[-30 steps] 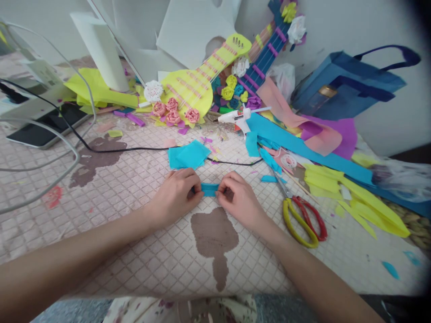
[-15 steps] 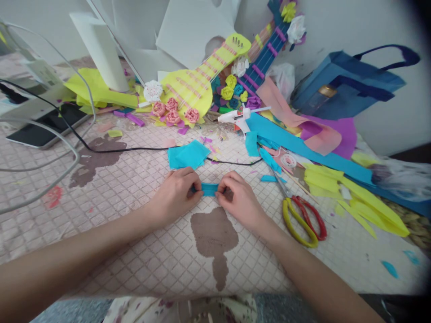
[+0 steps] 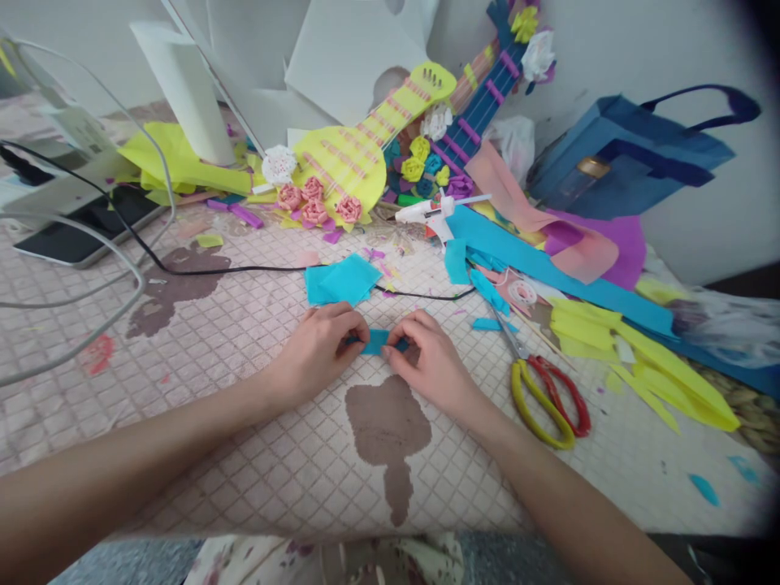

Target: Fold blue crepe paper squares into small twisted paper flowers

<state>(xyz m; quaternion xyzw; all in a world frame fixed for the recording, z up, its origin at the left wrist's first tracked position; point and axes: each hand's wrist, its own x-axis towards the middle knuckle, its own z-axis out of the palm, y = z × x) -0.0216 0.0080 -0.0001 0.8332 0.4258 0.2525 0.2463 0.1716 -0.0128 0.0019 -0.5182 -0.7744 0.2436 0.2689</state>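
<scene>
A small strip of blue crepe paper is stretched between my two hands, just above the quilted table cover. My left hand pinches its left end between thumb and fingertips. At the other end my right hand grips it the same way, with a bit of blue showing inside the curled fingers. Just beyond lie blue crepe paper pieces, overlapping in a flat pile. To the right of my right hand rest scissors with one yellow and one red handle.
A white glue gun sits behind, near its black cord. Farther back are a yellow paper guitar and a blue one with paper flowers. Yellow crepe paper lies right; a blue bag stands behind it. A tablet lies left.
My right hand has shifted slightly left along the blue strip, so less of it shows between the hands. My left hand stays nearly in place.
</scene>
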